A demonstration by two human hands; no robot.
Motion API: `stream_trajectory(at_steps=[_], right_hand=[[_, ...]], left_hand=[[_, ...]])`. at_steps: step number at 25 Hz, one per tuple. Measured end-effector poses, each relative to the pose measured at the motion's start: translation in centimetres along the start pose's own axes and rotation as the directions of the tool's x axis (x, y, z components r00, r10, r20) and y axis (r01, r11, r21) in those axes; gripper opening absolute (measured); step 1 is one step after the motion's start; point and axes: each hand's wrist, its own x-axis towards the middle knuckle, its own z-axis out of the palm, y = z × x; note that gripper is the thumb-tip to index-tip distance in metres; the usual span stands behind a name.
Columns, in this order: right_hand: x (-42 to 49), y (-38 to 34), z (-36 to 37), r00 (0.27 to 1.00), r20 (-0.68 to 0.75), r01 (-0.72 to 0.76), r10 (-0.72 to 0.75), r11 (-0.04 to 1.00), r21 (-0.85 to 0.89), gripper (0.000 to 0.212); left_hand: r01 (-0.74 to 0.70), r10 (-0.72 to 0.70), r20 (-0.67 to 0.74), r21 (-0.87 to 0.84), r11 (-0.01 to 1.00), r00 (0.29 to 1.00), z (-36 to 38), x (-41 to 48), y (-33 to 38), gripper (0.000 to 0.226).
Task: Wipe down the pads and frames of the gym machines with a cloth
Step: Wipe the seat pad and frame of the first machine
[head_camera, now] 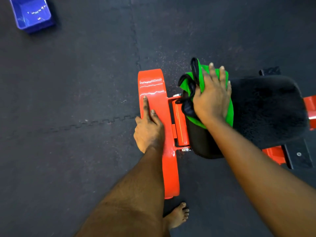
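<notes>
Green cloth with black trim [229,110] lies centre right, pressed under the flat, straight-fingered right hand [212,98] on the black padded seat [266,108]; left hand [149,129] rests, fingers extended, on the glossy orange metal frame [153,84]; blue plastic tub [30,13] upper left

Dim even light, glare streaks on orange frame [152,86], soft wide-angle edges

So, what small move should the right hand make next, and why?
Probably slide the right hand with the green cloth rightward along the black pad: the cloth lies only on the pad's left end, and the left hand rests flat on the red frame.
</notes>
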Motion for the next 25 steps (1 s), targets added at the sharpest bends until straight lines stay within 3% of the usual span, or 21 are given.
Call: stream_trajectory(at_steps=[4,7,10,13,18,25], right_hand=[[0.6,0.8,-0.1,0.999,-0.021,0.032,-0.03,0.995,0.097,0.056],[-6.0,2.6,-0.8,0.993,-0.055,0.11,-0.104,0.984,0.138,0.072],[-14.1,4.8,-1.5,0.996,0.002,0.085,-0.086,0.993,0.084,0.087],[-18.1,4.9,-1.3,0.998,0.06,0.025,-0.028,0.998,0.05,0.079],[-11.2,1.9,-0.2,0.999,0.03,-0.028,0.033,0.989,-0.148,0.075],[3.6,1.6,-0.7,0.994,0.049,-0.094,0.093,0.995,0.016,0.059]], left_hand=[[-0.011,0.011,-0.001,0.004,1.0,1.0,0.2,0.0,-0.2,0.053],[-0.019,0.019,-0.013,0.0,1.0,1.0,0.3,0.1,-0.4,0.053],[-0.034,0.035,-0.018,0.008,0.999,0.999,0.5,0.0,-0.4,0.054],[-0.041,0.042,-0.03,0.02,0.999,0.999,0.7,0.1,-0.5,0.054],[-0.08,0.082,-0.044,0.039,0.996,0.996,1.1,0.4,-0.7,0.055],[-0.098,0.099,-0.041,0.04,0.994,0.994,1.1,0.3,-0.8,0.055]])
